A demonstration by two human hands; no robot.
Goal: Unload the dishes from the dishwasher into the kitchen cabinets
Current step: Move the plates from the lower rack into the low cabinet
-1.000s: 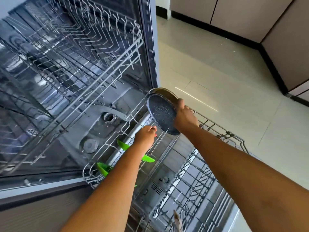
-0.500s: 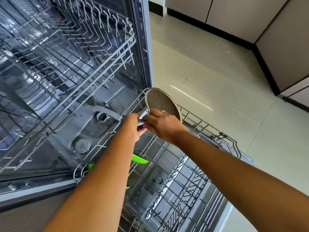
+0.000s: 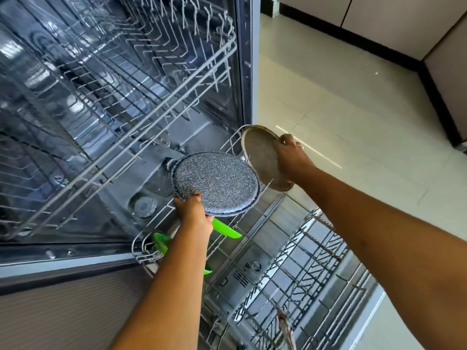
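Observation:
My left hand (image 3: 193,214) grips the near rim of a dark speckled plate (image 3: 217,183), held nearly flat above the lower rack (image 3: 285,279) of the open dishwasher. My right hand (image 3: 292,157) holds the right edge of a second plate (image 3: 260,154), whose brownish underside faces me, tilted on edge just right of the speckled one. Both plates hang over the rack's far end, clear of its wire tines.
A bright green utensil (image 3: 226,229) lies in the lower rack under my left wrist. The upper rack (image 3: 126,97) is pulled out at the left, with nothing in it. Pale tiled floor (image 3: 353,102) spreads to the right, with light cabinet fronts (image 3: 379,18) beyond.
A second ago my right hand held the speckled plate alone. The left hand has taken it and lowered it flat; the right hand now holds another plate, brown side up.

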